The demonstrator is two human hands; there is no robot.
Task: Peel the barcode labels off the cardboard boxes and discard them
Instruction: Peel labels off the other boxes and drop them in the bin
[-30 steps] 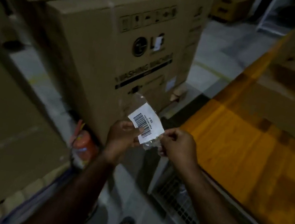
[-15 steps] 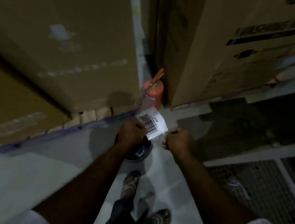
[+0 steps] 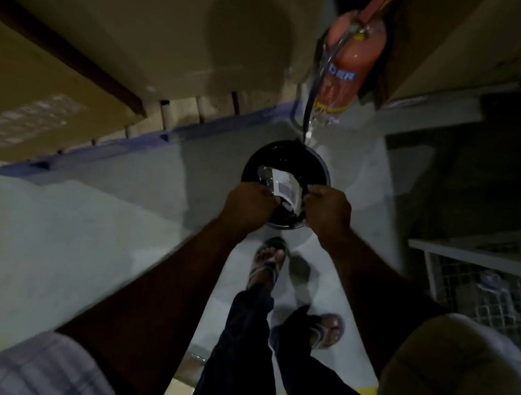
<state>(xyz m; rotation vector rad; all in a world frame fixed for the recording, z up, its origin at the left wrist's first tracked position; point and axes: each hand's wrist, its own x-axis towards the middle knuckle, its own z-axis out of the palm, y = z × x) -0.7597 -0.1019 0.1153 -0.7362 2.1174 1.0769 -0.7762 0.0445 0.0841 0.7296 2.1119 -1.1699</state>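
left hand (image 3: pixel 249 199), right hand (image 3: pixel 327 208) pinching barcode label (image 3: pixel 283 186) | now over black bin (image 3: pixel 287 164)

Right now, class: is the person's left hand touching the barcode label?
Touching. The head view shows the left hand pinching the barcode label at its left edge, above the black bin.

White barcode label (image 3: pixel 283 185) (crumpled, blurred).

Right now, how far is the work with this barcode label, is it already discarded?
Done: the barcode label is off its box. In hand: the left hand and right hand both pinch it over the open black bin on the floor. Left: letting it drop in. Labels on other boxes cannot be judged here.
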